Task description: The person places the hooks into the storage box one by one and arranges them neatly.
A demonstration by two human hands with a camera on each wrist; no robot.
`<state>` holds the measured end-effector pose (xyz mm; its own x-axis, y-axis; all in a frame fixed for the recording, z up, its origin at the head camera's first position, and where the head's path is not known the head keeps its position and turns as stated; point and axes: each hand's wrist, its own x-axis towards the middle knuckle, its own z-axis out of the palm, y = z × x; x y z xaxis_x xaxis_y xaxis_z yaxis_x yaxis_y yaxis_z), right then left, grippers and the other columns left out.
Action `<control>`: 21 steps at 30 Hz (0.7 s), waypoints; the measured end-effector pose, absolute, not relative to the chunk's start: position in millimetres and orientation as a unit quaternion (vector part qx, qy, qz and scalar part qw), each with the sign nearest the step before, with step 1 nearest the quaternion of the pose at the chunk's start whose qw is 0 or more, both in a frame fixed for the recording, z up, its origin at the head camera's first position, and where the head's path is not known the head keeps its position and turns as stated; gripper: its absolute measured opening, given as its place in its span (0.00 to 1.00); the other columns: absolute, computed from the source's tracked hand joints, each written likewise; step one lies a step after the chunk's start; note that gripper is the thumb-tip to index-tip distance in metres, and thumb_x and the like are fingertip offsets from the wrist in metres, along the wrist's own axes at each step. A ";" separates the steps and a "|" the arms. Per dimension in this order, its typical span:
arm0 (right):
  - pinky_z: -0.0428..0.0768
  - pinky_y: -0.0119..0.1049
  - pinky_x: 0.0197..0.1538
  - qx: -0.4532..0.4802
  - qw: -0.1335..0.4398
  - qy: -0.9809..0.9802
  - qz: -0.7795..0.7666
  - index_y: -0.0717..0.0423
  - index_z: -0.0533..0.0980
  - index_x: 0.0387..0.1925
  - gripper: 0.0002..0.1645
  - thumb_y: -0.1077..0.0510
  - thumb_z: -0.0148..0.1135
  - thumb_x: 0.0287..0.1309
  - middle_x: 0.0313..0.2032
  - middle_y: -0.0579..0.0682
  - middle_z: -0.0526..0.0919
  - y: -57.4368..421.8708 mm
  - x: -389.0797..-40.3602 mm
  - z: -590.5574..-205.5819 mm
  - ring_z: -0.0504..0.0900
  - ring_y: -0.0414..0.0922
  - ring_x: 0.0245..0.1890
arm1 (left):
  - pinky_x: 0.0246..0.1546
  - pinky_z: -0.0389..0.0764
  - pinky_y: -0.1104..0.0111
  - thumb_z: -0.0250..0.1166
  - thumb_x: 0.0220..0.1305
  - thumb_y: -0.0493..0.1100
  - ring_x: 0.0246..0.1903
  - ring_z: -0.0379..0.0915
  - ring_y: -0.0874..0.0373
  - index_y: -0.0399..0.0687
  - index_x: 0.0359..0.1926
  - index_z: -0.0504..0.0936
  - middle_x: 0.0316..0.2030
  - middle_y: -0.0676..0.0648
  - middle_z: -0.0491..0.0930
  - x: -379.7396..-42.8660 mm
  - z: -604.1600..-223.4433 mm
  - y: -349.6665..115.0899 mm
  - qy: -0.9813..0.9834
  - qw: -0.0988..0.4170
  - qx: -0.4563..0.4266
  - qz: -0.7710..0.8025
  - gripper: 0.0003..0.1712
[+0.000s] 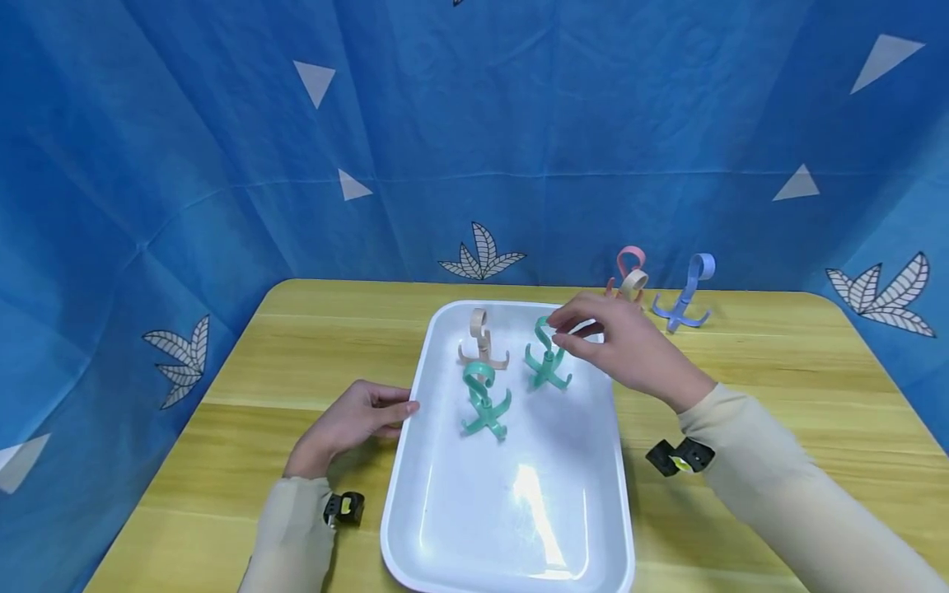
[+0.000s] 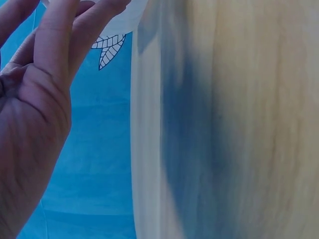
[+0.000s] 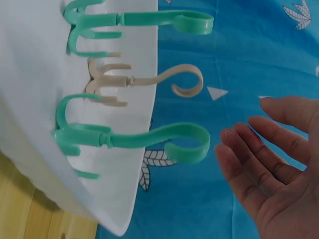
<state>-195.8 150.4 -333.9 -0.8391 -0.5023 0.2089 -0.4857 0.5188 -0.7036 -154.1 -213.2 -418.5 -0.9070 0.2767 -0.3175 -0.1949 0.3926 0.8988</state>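
Observation:
A white tray [image 1: 467, 502] holds two green claw hooks with curled tops and one beige claw hook [image 1: 482, 339], all standing on their prongs. My left hand [image 1: 359, 420] grips the tray's left rim, thumb on the edge; the left wrist view catches its fingers at the white edge. Over the tray's far right part, my right hand [image 1: 630, 346] hovers by the farther green hook [image 1: 547, 369]. In the right wrist view, spread fingers [image 3: 279, 144] hold nothing and stand apart from that hook's curl [image 3: 192, 144]. The nearer green hook [image 1: 485, 416] stands toward the tray's left side.
Behind my right hand, a blue claw hook [image 1: 682, 301] stands on the wooden table [image 1: 778, 371]. Left of it are a pink hook [image 1: 630, 257] and a beige curl [image 1: 633, 282], partly hidden by the hand. A blue patterned cloth [image 1: 474, 123] hangs behind the table.

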 end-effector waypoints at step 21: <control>0.79 0.32 0.48 -0.211 -0.062 0.888 -0.405 0.52 0.82 0.49 0.11 0.56 0.62 0.67 0.46 0.44 0.81 195.0 -196.4 -333.2 0.79 0.40 0.45 | 0.41 0.85 0.60 0.65 0.69 0.45 0.44 0.82 0.48 0.29 0.58 0.77 0.49 0.35 0.81 -153.0 -418.3 -213.8 0.791 0.213 0.050 0.571 0.25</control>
<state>-196.4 195.0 -333.2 -0.9031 -0.3255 0.2803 -0.4251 0.5832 -0.6923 -153.0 -213.8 -418.3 -0.9039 0.3228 -0.2805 -0.1643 0.3433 0.9247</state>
